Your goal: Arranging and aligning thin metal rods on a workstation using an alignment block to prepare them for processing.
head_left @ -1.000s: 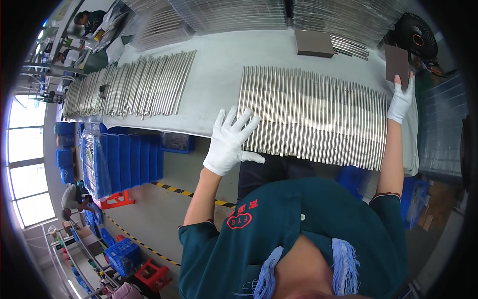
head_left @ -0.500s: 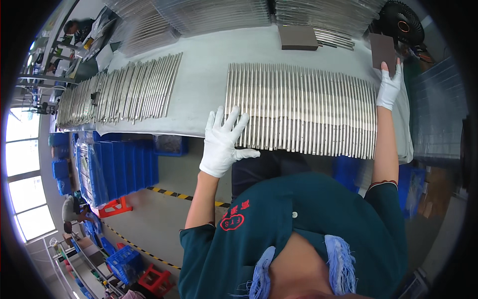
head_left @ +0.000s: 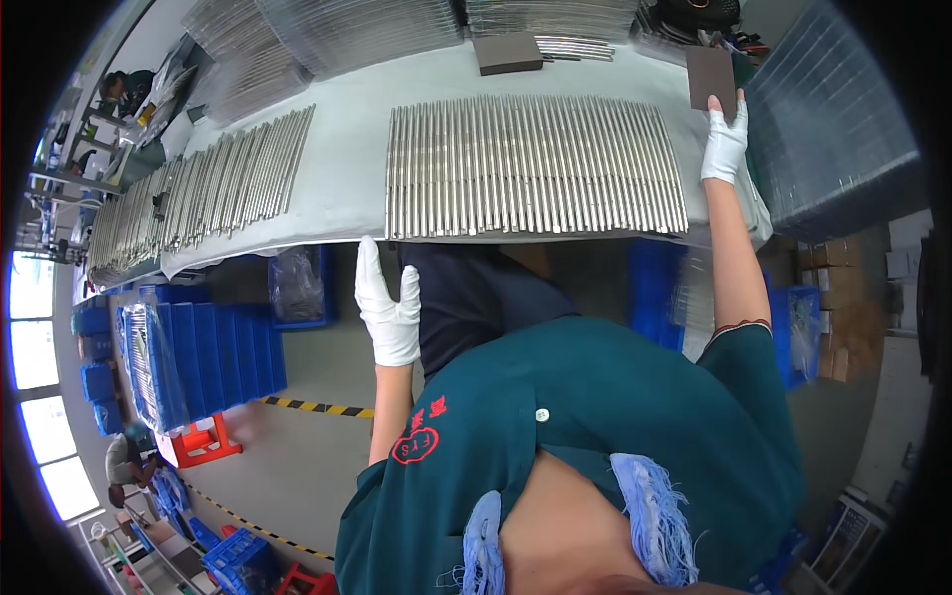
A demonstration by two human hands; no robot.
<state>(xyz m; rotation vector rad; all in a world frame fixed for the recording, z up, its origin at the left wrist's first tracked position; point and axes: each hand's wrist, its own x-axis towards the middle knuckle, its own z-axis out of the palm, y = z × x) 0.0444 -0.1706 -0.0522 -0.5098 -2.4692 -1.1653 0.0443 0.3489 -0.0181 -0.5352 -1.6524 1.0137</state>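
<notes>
A wide row of thin silvery metal rods (head_left: 535, 164) lies side by side on the pale-covered table (head_left: 342, 188) in front of me. My right hand (head_left: 726, 144), in a white glove, grips the lower edge of a dark brown flat rectangular block (head_left: 711, 77) beyond the row's right end. My left hand (head_left: 388, 312), also gloved in white, hangs just below the table's front edge, near the row's left end. Its fingers are stretched out with the thumb apart, and nothing is in it.
More rods (head_left: 233, 178) lie at the left of the table. A second brown block (head_left: 508, 54) rests at the back beside a few rods (head_left: 575, 48). Clear plastic trays (head_left: 362, 35) are stacked behind. Blue crates (head_left: 223, 347) stand on the floor at left.
My left hand has come off the rods' left end and dropped below the table edge, its fingers drawn closer together. The right hand still holds the block. The whole view has shifted.
</notes>
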